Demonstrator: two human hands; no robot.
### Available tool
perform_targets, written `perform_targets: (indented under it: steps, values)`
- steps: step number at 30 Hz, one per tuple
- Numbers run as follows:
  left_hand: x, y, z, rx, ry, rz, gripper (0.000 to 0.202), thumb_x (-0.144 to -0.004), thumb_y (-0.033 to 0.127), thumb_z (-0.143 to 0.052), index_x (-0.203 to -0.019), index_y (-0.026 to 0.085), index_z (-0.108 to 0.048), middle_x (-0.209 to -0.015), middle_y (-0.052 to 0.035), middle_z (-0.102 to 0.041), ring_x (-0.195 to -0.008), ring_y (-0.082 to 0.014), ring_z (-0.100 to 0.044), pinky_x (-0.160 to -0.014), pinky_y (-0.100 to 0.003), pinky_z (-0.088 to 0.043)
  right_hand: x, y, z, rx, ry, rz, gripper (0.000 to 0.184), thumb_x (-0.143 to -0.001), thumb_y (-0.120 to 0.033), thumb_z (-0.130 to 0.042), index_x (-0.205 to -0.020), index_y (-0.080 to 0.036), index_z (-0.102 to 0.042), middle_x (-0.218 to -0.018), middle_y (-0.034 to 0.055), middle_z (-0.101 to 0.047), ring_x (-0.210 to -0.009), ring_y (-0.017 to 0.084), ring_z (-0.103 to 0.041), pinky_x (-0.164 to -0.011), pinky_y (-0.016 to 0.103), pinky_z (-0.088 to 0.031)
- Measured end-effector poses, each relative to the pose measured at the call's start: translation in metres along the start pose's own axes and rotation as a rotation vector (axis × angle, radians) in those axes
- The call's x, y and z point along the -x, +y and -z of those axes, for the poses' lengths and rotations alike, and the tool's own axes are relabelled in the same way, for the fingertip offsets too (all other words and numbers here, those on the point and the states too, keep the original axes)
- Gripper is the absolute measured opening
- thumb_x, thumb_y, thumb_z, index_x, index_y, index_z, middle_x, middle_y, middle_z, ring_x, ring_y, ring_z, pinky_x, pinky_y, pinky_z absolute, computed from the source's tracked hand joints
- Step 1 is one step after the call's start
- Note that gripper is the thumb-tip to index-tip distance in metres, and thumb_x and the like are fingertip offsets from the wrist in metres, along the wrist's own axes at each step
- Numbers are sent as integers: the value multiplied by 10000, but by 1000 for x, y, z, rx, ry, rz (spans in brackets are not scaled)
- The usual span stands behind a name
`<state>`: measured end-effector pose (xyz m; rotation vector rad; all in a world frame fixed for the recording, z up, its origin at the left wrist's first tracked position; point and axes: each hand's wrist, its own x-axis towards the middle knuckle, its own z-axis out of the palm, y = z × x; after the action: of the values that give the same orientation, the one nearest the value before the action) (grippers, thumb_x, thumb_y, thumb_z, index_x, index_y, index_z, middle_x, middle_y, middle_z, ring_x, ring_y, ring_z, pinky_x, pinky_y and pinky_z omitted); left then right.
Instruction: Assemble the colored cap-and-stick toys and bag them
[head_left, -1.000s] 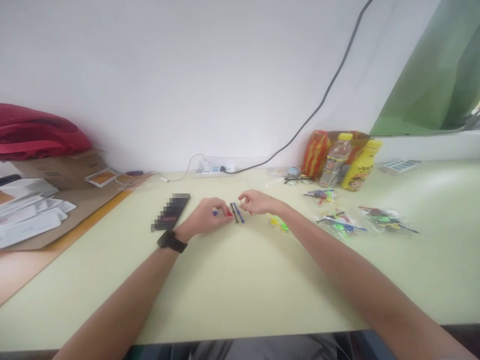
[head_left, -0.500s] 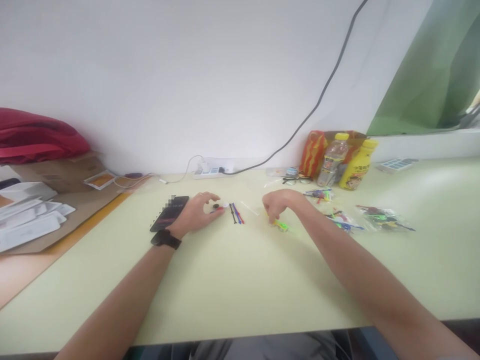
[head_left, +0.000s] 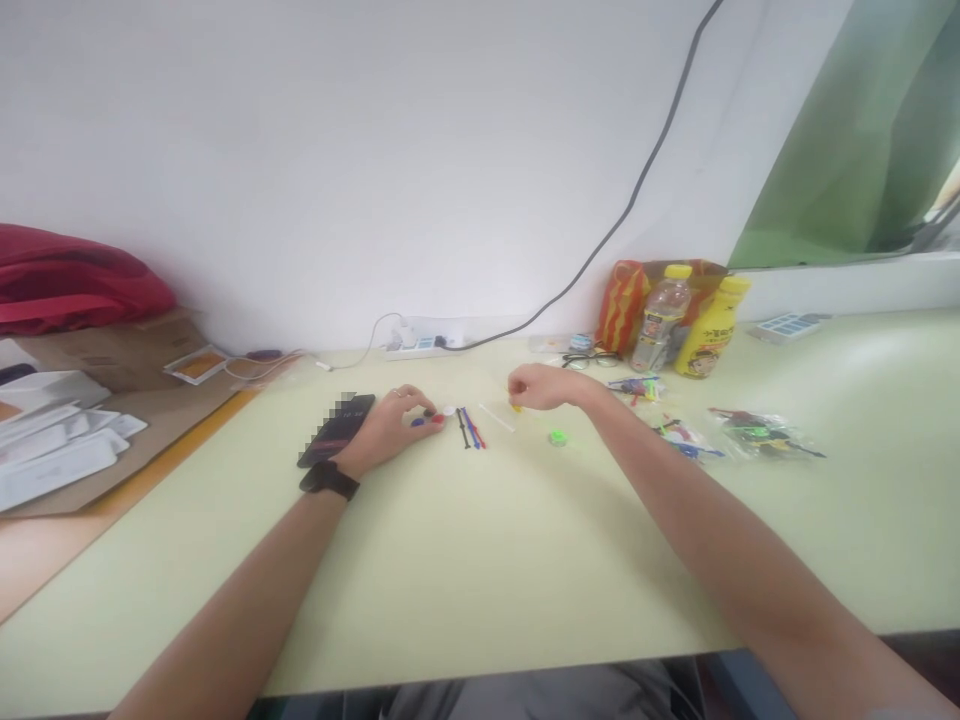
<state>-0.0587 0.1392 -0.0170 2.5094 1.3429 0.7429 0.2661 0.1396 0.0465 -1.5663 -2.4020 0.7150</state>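
Note:
My left hand (head_left: 390, 428) rests on the table with thumb and forefinger apart, curved around a few small round pieces: a red one (head_left: 438, 419), a blue one (head_left: 418, 423) and a black one. A white round piece (head_left: 449, 411) lies just past the fingertips. My right hand (head_left: 536, 387) is closed in a pinch on a small yellow piece (head_left: 516, 407), mostly hidden by the fingers. Between the hands lie a black stick (head_left: 463, 428), blue and red sticks (head_left: 472, 427) and a white stick (head_left: 496, 417). A small bright green piece (head_left: 557, 438) sits below my right wrist.
Clear bags of coloured parts (head_left: 765, 434) lie at right. Behind them stand a clear bottle (head_left: 660, 322), a yellow bottle (head_left: 709, 330) and glasses (head_left: 591, 360). A phone (head_left: 337, 430) lies by my left hand; a power strip (head_left: 412, 345) is against the wall. Papers (head_left: 60, 440) lie far left.
My right hand has moved left and away from me with the yellow piece, leaving the green piece on the table. The left fingers have drawn closer around the round pieces.

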Motion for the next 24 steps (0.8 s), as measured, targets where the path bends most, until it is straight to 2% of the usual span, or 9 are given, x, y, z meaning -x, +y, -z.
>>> perform_targets:
  steps: [2, 5, 8, 11, 14, 16, 20, 24]
  values:
    - [-1, 3, -2, 0, -19, -24, 339, -915, 611, -711, -988, 292, -801, -1188, -69, -670, -1108, -280, -629, -985, -406, -509, -1, -1, 0, -62, 36, -4, 99, -844, -167, -692, -778, -193, -624, -938, 82, -759, -803, 200, -656, -594, 271, -412]
    - [-1, 7, -5, -13, -1, -48, 328, -920, 597, -712, -1017, 295, -794, -1191, -69, -683, -1142, -287, -617, -1007, -420, -506, -1, -5, -4, -171, 45, -3, 129, -916, -183, -643, -806, -193, -576, -874, 72, -751, -703, 161, -658, -584, 255, -453]
    - [-1, 19, -3, 7, 135, -50, 369, -912, 574, -733, -1127, 277, -757, -1199, -75, -704, -1128, -279, -634, -960, -405, -528, -1, -13, -10, -275, 59, 17, 103, -991, -200, -580, -894, -199, -545, -852, 46, -741, -654, 126, -651, -586, 231, -487]
    - [0, 40, 0, 134, 230, -55, 369, -951, 525, -703, -1201, 253, -708, -1170, -71, -733, -980, -227, -688, -857, -363, -561, -1, -27, -20, -449, 76, 73, 87, -1023, -206, -557, -940, -206, -531, -823, 20, -722, -642, 112, -643, -574, 213, -488]
    - [1, 62, -3, 319, 170, -98, 368, -961, 480, -714, -1238, 239, -680, -1159, -74, -752, -921, -205, -728, -839, -348, -593, -2, -40, -31, -652, 64, 165, 98, -1009, -190, -579, -921, -205, -540, -734, -6, -683, -620, 113, -631, -564, 207, -485]
    - [2, 71, -6, 391, 165, -133, 327, -966, 448, -716, -1211, 233, -689, -1079, -68, -772, -904, -206, -745, -846, -352, -611, -3, -45, -38, -751, 34, 194, 74, -985, -163, -585, -936, -206, -551, -713, -18, -674, -635, 117, -641, -591, 210, -512]
    - [3, 76, -6, 426, 186, -132, 251, -970, 424, -705, -1106, 213, -716, -1007, -81, -784, -888, -224, -763, -838, -373, -634, -8, -46, -47, -920, -33, 202, 144, -884, -124, -642, -975, -210, -571, -774, -16, -708, -683, 124, -668, -676, 239, -570]
    - [3, 75, 3, 414, 143, -120, 249, -941, 410, -732, -1077, 202, -740, -966, -92, -786, -865, -236, -768, -843, -393, -643, -10, -43, -51, -963, -53, 223, 161, -831, -140, -672, -944, -206, -579, -777, -13, -710, -690, 130, -671, -686, 251, -576]
